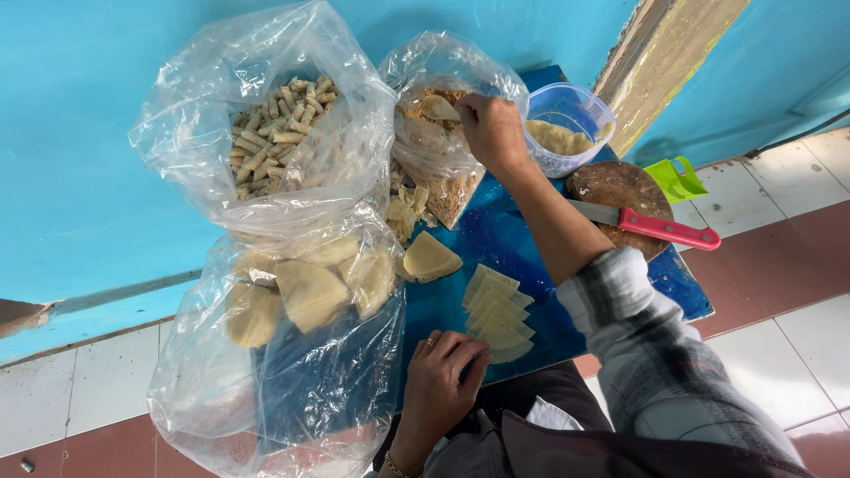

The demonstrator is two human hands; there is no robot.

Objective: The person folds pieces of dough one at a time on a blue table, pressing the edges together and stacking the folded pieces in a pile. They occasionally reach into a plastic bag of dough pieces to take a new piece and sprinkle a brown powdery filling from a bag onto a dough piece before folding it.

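We see the low blue glossy bench (496,235) set against a turquoise wall, on a floor of white and red tiles. The large clear plastic bag of pale folded dough wrappers (292,354) lies at its near left. Behind it stands the clear plastic bag of small rolled pastry sticks (279,133). Beside that stands the smaller clear plastic bag of brown crumbs (434,133).

The right hand (493,133) reaches into the mouth of the crumb bag, its grip closed on a pale triangular dough piece (439,108) held over the crumbs. The left hand (443,381), with a ring, rests at the near bench edge; its fingers are curled, touching the near end of the fanned stack of pale triangular wrappers (498,310); we cannot tell whether it grips anything.

The round clear plastic tub of pale batter (567,128) stands just right of the right hand. The round dark wooden board (620,190) carries the red-handled knife (655,227).
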